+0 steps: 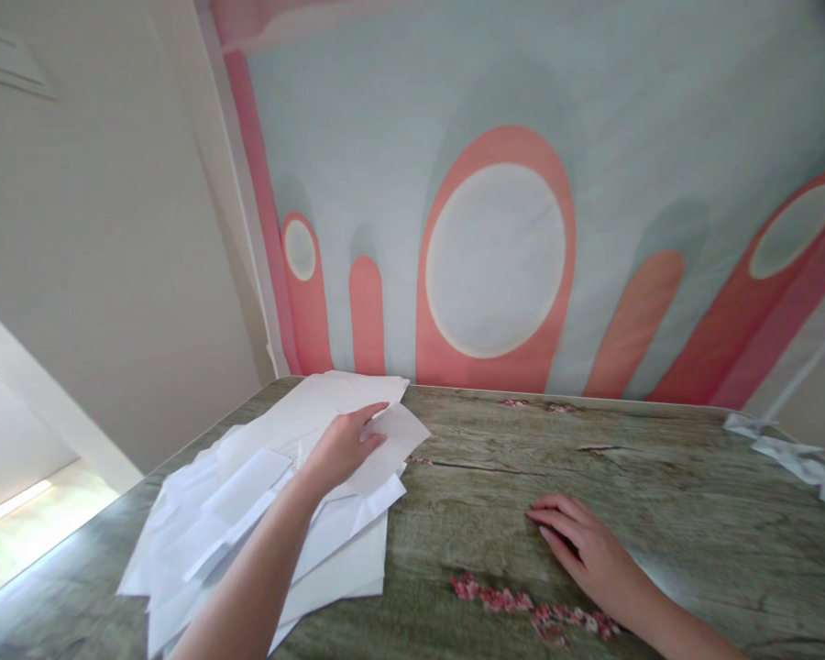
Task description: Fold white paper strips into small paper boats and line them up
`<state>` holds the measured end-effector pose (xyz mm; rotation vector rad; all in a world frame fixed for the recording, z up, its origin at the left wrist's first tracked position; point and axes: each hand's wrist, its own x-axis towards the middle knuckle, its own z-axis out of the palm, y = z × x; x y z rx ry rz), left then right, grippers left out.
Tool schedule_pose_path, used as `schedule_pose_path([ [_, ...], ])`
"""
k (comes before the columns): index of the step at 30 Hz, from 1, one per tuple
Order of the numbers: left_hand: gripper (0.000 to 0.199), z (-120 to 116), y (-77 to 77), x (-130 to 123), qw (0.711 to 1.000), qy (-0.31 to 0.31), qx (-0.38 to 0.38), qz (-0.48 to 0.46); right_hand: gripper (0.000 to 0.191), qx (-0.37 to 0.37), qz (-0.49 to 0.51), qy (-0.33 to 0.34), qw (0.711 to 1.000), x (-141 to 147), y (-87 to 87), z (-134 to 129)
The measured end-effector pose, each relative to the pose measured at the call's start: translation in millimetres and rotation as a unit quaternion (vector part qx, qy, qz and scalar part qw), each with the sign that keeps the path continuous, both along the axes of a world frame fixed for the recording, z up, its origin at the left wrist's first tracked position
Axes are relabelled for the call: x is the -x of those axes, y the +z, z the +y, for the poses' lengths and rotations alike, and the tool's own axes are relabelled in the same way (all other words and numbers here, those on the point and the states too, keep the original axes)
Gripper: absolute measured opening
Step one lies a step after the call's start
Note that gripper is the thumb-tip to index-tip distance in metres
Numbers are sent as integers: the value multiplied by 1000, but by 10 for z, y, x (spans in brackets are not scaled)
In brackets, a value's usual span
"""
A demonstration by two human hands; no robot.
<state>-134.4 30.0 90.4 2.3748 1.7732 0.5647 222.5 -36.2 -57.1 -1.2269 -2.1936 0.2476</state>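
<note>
Woodgrain tbl (467, 522), L hand (342, 449) pinching sheet (402, 431) atop paper pile (350, 557), R hand (583, 550) slack, nr blossom print (501, 599)

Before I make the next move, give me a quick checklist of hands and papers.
1. Left hand at the paper pile: ok, it is over the pile.
2. Grip on the small sheet secure: cannot tell; thumb and fingers are at it.
3. Right hand free: ok, no paper shows in it.
4. Pile squared up: not ok, sheets overlap at different angles.
5. White papers at the right apart from the right hand: ok.
</note>
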Motion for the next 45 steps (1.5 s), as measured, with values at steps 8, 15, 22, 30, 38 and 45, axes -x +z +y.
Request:
schedule_pose_path([
  [8,50,-136,-138,-618,945,-204,167,-191,45,-56,-5,-54,997,-5,-30,-44],
  [15,58,75,-484,-1215,908,-328,238,-106,51,-159,-101,32,982,-12,203,-95],
  [22,68,137,-679,-1488,923,-319,204,-64,35,-130,-122,61,982,-107,280,-69],
  [30,57,-184,-764,-1278,942,-298,150,-31,33,-51,-92,89,990,-169,215,-8],
  [38,71,-422,-733,-1184,934,-330,136,-26,21,-15,-19,57,998,-152,270,-16],
  [45,41,-311,-775,-1177,936,-302,145,-110,25,59,41,-5,997,-173,190,1],
])
